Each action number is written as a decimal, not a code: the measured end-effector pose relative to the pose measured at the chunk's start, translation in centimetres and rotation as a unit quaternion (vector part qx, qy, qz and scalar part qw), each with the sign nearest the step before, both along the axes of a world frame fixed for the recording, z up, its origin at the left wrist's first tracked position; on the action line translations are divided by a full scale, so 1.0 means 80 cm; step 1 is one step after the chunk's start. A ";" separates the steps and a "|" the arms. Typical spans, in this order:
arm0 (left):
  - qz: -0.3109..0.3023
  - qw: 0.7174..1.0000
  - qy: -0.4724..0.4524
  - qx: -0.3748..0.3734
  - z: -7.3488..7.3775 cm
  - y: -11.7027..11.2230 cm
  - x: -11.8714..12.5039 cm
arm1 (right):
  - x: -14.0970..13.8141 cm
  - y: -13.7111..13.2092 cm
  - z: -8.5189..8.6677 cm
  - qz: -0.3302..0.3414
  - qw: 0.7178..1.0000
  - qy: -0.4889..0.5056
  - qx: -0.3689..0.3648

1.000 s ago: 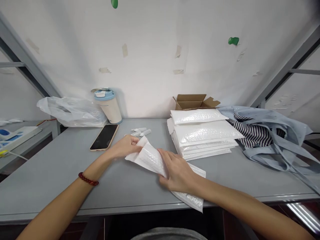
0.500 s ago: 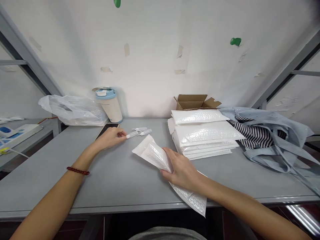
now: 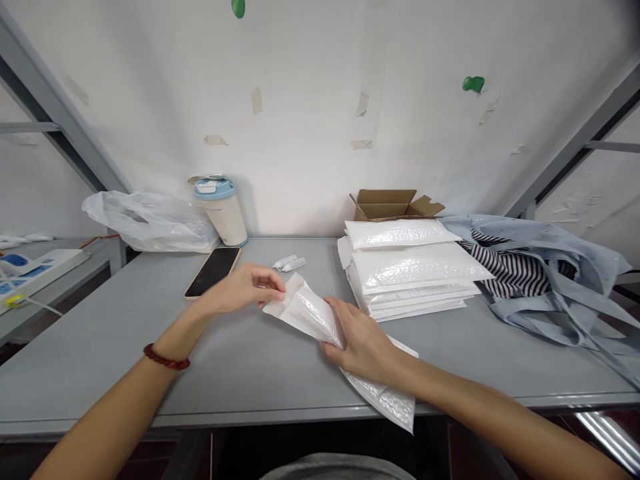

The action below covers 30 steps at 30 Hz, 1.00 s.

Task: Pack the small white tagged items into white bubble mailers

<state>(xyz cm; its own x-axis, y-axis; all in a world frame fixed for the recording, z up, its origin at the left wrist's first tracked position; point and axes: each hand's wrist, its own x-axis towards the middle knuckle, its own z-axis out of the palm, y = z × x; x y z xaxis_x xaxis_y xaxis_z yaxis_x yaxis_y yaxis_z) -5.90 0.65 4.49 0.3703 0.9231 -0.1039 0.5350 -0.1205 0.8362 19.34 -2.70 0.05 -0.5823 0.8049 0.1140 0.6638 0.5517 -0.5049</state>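
Note:
My right hand (image 3: 357,340) is closed around a white bubble mailer (image 3: 313,310), which slants across the front of the table with its open end toward the left. My left hand (image 3: 253,288) is at that open end, fingers pinched together against the mailer's mouth. The small plastic tube it took from the table is largely hidden by the fingers and the mailer. Just beyond the mailer, two small clear-and-white plastic tubes (image 3: 293,265) lie side by side on the table. A black phone (image 3: 213,272) rests behind my left wrist.
A pile of white bubble mailers (image 3: 415,267) stands right of centre, before an open cardboard box (image 3: 387,203). Light blue cloth bag (image 3: 530,267) at right. A cream tumbler (image 3: 225,217) and a plastic bag (image 3: 150,220) are at the back left of the grey table (image 3: 240,373).
My left hand has moved right from the tubes to the mailer's mouth, and one of three tubes has left the table. The phone is uncovered. My right hand keeps its hold.

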 end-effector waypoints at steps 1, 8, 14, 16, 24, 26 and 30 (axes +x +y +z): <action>-0.003 1.000 -0.028 -0.013 -0.006 -0.001 0.011 | -0.001 0.000 0.000 0.002 1.000 0.004 0.000; 0.038 0.999 -0.020 -0.024 -0.014 0.001 0.022 | -0.002 -0.002 0.001 0.008 1.000 0.011 -0.006; 0.231 0.939 0.128 0.219 -0.047 0.044 -0.020 | -0.001 -0.003 0.003 0.016 1.000 0.012 -0.004; 0.195 0.938 0.170 0.231 -0.065 0.058 -0.031 | -0.001 -0.004 0.003 0.017 1.000 0.010 -0.005; 0.168 0.940 0.200 0.221 -0.082 0.077 -0.030 | -0.001 -0.003 0.000 0.017 1.000 0.005 0.002; 0.198 0.938 0.195 0.207 -0.077 0.076 -0.033 | 0.000 -0.003 0.000 0.014 1.000 0.006 0.002; 0.279 0.931 0.154 0.178 -0.056 0.067 -0.047 | 0.001 -0.003 0.002 0.008 1.000 0.006 0.002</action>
<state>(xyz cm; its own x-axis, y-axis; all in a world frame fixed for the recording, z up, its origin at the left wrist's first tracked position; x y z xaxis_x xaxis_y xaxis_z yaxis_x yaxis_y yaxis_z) -9.70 6.04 0.05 -0.1746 0.9590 0.2231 0.8053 0.0087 0.5928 19.38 -2.95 0.18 -0.5940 0.7948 0.1243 0.6480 0.5643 -0.5114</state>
